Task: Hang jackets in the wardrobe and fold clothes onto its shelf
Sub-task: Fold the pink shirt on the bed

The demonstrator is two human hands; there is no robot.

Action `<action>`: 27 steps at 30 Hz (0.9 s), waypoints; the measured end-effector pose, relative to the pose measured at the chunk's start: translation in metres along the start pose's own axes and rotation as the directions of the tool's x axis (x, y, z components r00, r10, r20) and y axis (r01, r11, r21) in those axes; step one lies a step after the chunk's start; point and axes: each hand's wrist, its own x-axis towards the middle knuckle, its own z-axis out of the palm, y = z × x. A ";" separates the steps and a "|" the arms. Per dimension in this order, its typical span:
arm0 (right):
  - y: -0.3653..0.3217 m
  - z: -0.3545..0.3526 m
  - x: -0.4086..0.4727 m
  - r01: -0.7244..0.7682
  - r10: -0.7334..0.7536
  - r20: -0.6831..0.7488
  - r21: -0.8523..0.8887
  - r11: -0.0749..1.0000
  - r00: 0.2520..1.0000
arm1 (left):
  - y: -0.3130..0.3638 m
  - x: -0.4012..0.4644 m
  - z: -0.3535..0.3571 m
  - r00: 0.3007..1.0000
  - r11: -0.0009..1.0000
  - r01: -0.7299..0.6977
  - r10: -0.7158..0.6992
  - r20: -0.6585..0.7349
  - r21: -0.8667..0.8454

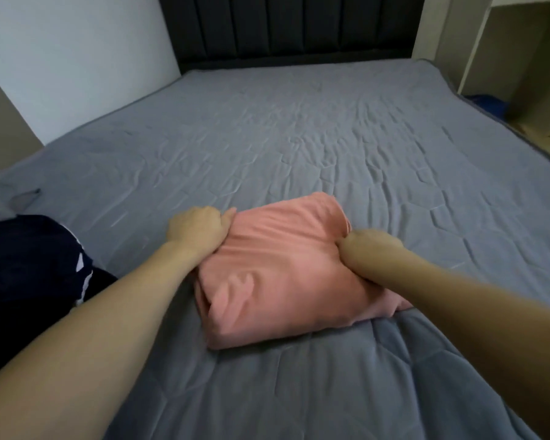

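1. Pink cloth, folded into a thick rectangular bundle, lies on the near half of the grey bed cover; this pink garment is the piece being worked on.
2. At the bundle's far left corner, the left hand has its fingers curled down over the edge and its thumb on top, so it grips the cloth there.
3. At the far right edge, the right hand is closed tight, with pink cloth bunched against it. It seems to be pinching that edge, though the fingertips are hidden under the hand.
4. A dark navy garment with white marks lies bunched at the left side of the bed, apart from the pink one and untouched.
5. Beyond the mattress stands a dark padded headboard, and a pale piece of furniture rises at the far right. Whether that is the wardrobe cannot be told from here.
6. Judged from this, the folding step is nearly done: the pink piece is already compact, and both hands hold its far edge, either for one last fold or to lift it.
7. The next move likely calls for keeping both grips level and the layers together, since a loose lift could let the folds slip open on the way to the shelf.
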 end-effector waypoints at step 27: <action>-0.039 -0.049 -0.068 -0.429 0.142 0.447 0.892 -0.138 0.883 | 0.015 -0.064 -0.105 0.819 0.183 0.565 -0.008 0.574 -0.804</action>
